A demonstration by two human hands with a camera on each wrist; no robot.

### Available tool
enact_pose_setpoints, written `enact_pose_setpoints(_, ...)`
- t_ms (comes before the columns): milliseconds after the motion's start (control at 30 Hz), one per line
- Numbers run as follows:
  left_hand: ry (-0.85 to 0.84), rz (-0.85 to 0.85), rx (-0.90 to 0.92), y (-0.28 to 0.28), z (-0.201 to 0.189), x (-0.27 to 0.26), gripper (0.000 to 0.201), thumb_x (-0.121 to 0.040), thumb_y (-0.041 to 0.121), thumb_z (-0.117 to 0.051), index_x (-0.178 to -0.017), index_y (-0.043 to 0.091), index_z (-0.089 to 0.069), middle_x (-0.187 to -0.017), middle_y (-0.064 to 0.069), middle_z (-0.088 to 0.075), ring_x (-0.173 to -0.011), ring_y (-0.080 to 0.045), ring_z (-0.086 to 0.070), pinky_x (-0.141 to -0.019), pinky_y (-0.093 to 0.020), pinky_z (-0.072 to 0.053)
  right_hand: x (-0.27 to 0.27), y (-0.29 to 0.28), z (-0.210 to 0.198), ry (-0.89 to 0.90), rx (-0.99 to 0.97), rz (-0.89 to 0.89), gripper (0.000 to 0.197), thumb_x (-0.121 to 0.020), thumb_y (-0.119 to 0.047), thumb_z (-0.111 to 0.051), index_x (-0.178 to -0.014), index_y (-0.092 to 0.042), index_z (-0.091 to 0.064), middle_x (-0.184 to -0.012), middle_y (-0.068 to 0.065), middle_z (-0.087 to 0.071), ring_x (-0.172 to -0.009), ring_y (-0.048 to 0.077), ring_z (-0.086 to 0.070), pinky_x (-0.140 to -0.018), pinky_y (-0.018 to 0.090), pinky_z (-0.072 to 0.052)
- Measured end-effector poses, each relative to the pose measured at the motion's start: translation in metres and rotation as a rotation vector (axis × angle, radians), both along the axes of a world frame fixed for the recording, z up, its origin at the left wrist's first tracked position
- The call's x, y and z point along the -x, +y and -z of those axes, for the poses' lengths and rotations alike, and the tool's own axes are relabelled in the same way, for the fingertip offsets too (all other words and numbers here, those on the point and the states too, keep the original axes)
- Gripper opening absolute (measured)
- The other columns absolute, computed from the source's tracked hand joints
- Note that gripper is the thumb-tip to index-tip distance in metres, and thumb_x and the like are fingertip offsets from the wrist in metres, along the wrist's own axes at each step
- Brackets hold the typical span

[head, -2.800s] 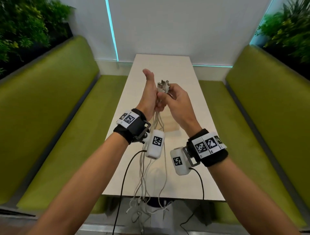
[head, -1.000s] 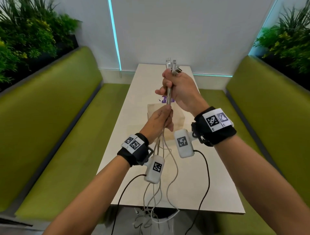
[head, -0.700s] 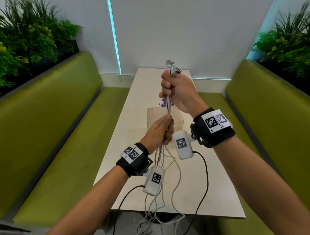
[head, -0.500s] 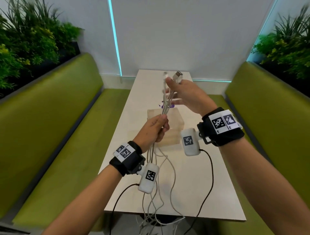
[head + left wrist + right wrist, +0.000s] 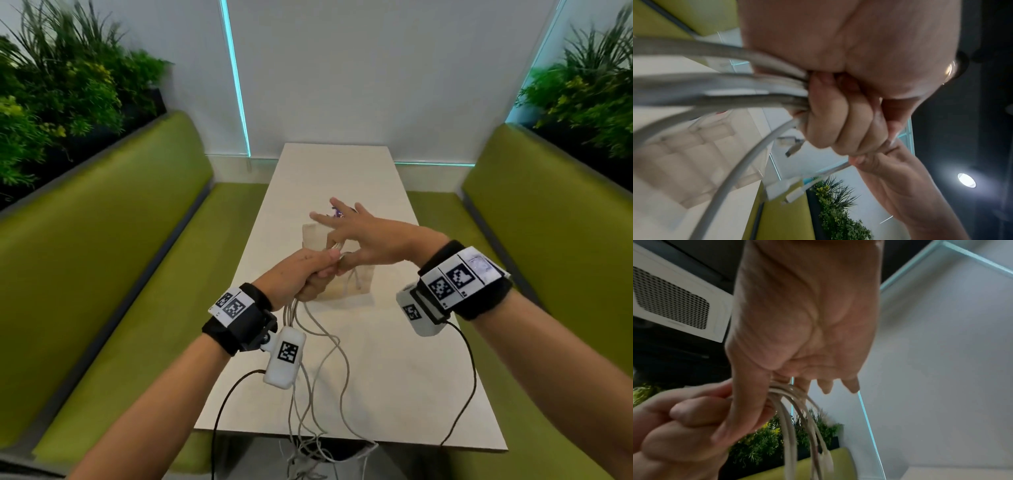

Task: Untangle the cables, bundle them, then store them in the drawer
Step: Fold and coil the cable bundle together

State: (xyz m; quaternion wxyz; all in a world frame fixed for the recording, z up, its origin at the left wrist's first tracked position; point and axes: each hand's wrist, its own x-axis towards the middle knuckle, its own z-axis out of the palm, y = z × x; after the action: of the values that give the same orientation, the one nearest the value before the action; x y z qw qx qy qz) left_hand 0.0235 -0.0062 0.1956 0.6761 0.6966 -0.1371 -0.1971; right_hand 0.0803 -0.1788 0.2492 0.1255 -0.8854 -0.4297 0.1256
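Observation:
Several white and grey cables [image 5: 339, 346] run up from below the table's near edge into my left hand [image 5: 308, 274], which grips them in a fist above the table. My right hand [image 5: 359, 236] is right against that fist. Its thumb and forefinger pinch the short upper ends of the cables [image 5: 795, 402], which fold over and hang with their plugs down; its other fingers are spread. The left wrist view shows the fist [image 5: 838, 121] round the cables [image 5: 715, 91] and loose plugs beside it. A small translucent drawer box [image 5: 317, 236] stands on the table just behind the hands.
The long white table [image 5: 394, 377] runs away from me between two green benches [image 5: 102, 274], with planters behind them. A small purple item [image 5: 338, 213] lies behind the drawer box. Cable slack is heaped on the floor [image 5: 308, 459] under the near edge. Black wrist-camera leads [image 5: 469, 377] cross the table.
My right hand has come down from holding the cable ends high and now meets the left fist, with the ends folded over. Its fingers have spread out.

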Motion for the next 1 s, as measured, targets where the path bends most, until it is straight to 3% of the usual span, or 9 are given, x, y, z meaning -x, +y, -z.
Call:
enact_pose_setpoints(67, 0.011, -0.040, 0.039, 0.004, 0.001, -0.003, 0.045, -0.100, 0.037, -0.039, -0.058, 0.022, -0.035, -0.051, 0.008, -0.022, -0.040, -0.007, -0.014, -0.038, -0.019, -0.010, -0.001, -0.004, 0.002, 0.148, -0.088, 0.015, 0.013, -0.090, -0.022, -0.062, -0.099, -0.012, -0.061, -0.121, 0.003, -0.063, -0.135, 0.014, -0.038, -0.109, 0.037, -0.029)
enact_pose_setpoints(133, 0.023, -0.109, 0.106, 0.008, 0.002, -0.005, 0.044, -0.096, 0.042, -0.043, -0.055, 0.023, -0.040, -0.051, 0.010, -0.023, -0.039, -0.005, -0.015, -0.037, -0.018, -0.010, -0.002, -0.011, 0.001, 0.361, -0.236, 0.069, 0.006, -0.093, -0.014, -0.058, -0.092, -0.008, -0.058, -0.083, 0.005, -0.069, -0.092, 0.018, -0.067, -0.080, 0.029, -0.046)
enact_pose_setpoints(233, -0.038, -0.204, 0.141, 0.014, 0.002, -0.006, 0.037, -0.087, 0.047, -0.049, -0.064, 0.020, -0.059, -0.051, 0.010, -0.024, -0.040, -0.004, -0.016, -0.037, -0.019, -0.011, -0.004, -0.022, -0.002, 0.546, -0.390, 0.167, 0.015, -0.099, -0.014, -0.046, -0.100, -0.007, -0.059, -0.067, 0.001, -0.058, -0.063, 0.019, -0.064, -0.069, 0.031, -0.052)
enact_pose_setpoints(333, -0.175, -0.237, 0.079, 0.014, 0.005, -0.006, 0.032, -0.088, 0.041, -0.055, -0.105, 0.016, -0.065, -0.054, 0.009, -0.027, -0.043, -0.008, -0.018, -0.039, -0.020, -0.015, -0.001, -0.020, -0.001, 0.501, -0.426, 0.213, 0.021, -0.101, -0.017, -0.043, -0.099, -0.006, -0.061, -0.062, -0.003, -0.049, -0.045, 0.009, -0.046, -0.054, 0.026, -0.049)
enact_pose_setpoints(467, -0.309, -0.255, -0.080, 0.012, 0.006, -0.006, 0.026, -0.098, 0.029, -0.048, -0.101, 0.011, -0.066, -0.058, 0.008, -0.046, -0.047, -0.008, -0.040, -0.048, -0.022, -0.035, 0.003, -0.013, -0.002, 0.453, -0.486, 0.280, 0.020, -0.100, -0.016, -0.044, -0.089, -0.009, -0.059, -0.058, -0.002, -0.047, -0.048, 0.012, -0.038, -0.049, 0.024, -0.039)
enact_pose_setpoints(600, -0.404, -0.214, -0.161, 0.007, 0.001, -0.006, 0.019, -0.097, 0.027, -0.052, -0.105, 0.012, -0.059, -0.080, -0.002, -0.066, -0.075, -0.009, -0.063, -0.072, -0.022, -0.049, 0.006, -0.005, -0.009, 0.299, -0.348, 0.235, 0.025, -0.098, -0.016, -0.046, -0.076, -0.018, -0.059, -0.056, -0.005, -0.049, -0.047, 0.014, -0.041, -0.049, 0.024, -0.038)
enact_pose_setpoints(733, -0.332, -0.221, -0.059, 0.000, -0.001, -0.004, 0.022, -0.098, 0.030, -0.048, -0.099, 0.009, -0.055, -0.058, 0.004, -0.051, -0.053, -0.019, -0.054, -0.058, -0.029, -0.047, 0.010, 0.003, -0.019, 0.189, -0.264, 0.234, 0.026, -0.097, -0.019, -0.047, -0.073, -0.019, -0.058, -0.056, -0.007, -0.050, -0.047, 0.014, -0.045, -0.051, 0.026, -0.040)
enact_pose_setpoints(833, -0.334, -0.185, -0.090, 0.002, 0.006, -0.004, 0.027, -0.094, 0.037, -0.046, -0.088, 0.014, -0.057, -0.061, -0.001, -0.053, -0.058, -0.022, -0.054, -0.063, -0.032, -0.042, 0.010, 0.003, -0.027, 0.149, -0.270, 0.262, 0.023, -0.097, -0.019, -0.047, -0.076, -0.018, -0.059, -0.056, -0.007, -0.051, -0.046, 0.014, -0.046, -0.054, 0.028, -0.041)
enact_pose_setpoints(1000, -0.385, -0.381, 0.075, -0.005, 0.002, -0.009, 0.026, -0.103, 0.021, -0.038, -0.083, 0.011, -0.051, -0.066, 0.001, -0.041, -0.053, -0.008, -0.037, -0.050, -0.020, -0.034, 0.012, 0.002, -0.021, 0.268, -0.472, 0.340, 0.024, -0.100, -0.021, -0.045, -0.083, -0.010, -0.058, -0.067, 0.002, -0.060, -0.046, 0.012, -0.051, -0.045, 0.020, -0.041)
